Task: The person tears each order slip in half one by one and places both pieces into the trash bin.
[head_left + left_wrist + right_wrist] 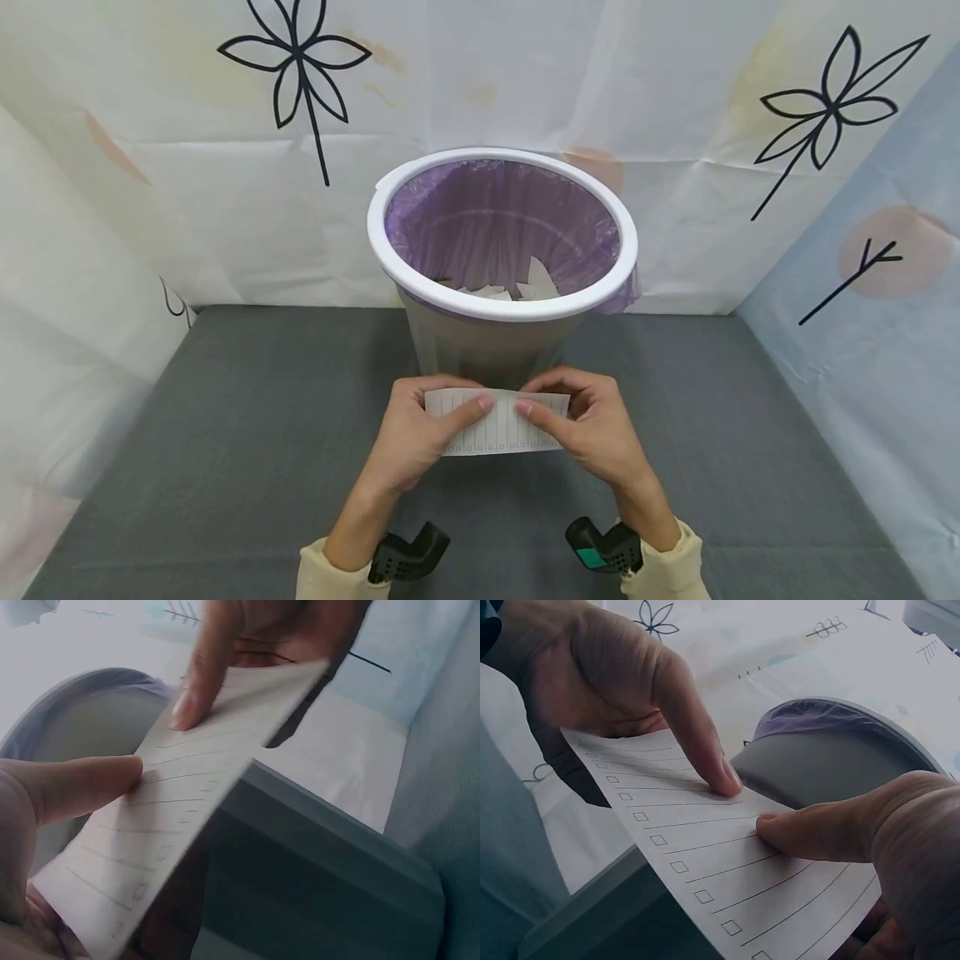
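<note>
A strip of lined paper [498,429] with small checkboxes along one edge is held between both hands, in front of the bin. My left hand [420,429] pinches it left of its middle, thumb on top and fingers behind. On the other side my right hand [592,421] pinches it the same way, the two thumb tips close together. Both wrist views show the lined paper [165,787] slightly bent, with the fingers beneath it mostly hidden. Just beyond the hands stands a round bin [480,342] with a white rim and a purple liner [495,208].
White paper pieces [536,283] lie inside the bin. The table has a dark grey cover [262,433]. Pale cloth with flower line drawings [296,54] hangs behind, and a light blue cloth [885,375] hangs on the right. Each wrist wears a black device [408,554].
</note>
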{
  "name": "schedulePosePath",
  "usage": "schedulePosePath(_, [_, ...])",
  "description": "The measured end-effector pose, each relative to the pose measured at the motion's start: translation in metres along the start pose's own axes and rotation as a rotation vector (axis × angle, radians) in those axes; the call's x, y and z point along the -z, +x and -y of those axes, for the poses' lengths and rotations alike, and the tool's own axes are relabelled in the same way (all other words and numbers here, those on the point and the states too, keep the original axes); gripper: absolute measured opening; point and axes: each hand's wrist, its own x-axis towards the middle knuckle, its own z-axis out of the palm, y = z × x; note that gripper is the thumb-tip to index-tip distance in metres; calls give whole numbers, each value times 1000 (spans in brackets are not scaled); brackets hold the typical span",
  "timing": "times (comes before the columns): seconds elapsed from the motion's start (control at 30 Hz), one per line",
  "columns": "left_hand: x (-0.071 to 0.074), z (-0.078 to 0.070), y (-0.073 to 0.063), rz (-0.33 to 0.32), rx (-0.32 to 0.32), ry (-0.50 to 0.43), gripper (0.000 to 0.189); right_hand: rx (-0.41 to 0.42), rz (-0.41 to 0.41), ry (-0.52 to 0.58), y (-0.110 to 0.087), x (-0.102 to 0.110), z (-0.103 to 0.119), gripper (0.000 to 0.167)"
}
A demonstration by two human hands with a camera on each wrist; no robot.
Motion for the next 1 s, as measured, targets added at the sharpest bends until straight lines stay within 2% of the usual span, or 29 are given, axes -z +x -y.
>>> schedulePosePath(0.13, [-2,-1,-1,17,-57,151,12,20,7,-10,0,-2,0,9])
schedulePosePath(0.23, [-3,-1,-2,18,-116,210,11,43,-17,-29,0,-4,0,8])
schedulePosePath(0.4, [-4,0,-3,16,-213,233,9,103,-53,-43,0,-8,1,10])
schedulePosePath(0.53, [-5,-1,-4,33,-279,256,8,144,-50,-69,-1,-9,2,14])
schedulePosePath(0.7, [-5,-2,-5,28,-334,317,8,157,-7,-77,-1,-8,2,13])
schedulePosePath(0.9, [-4,-2,-6,57,-369,322,7,197,43,-89,-1,-8,3,15])
schedulePosePath(1.0, [-4,-4,-7,74,-420,365,7,208,56,-89,0,-8,3,18])
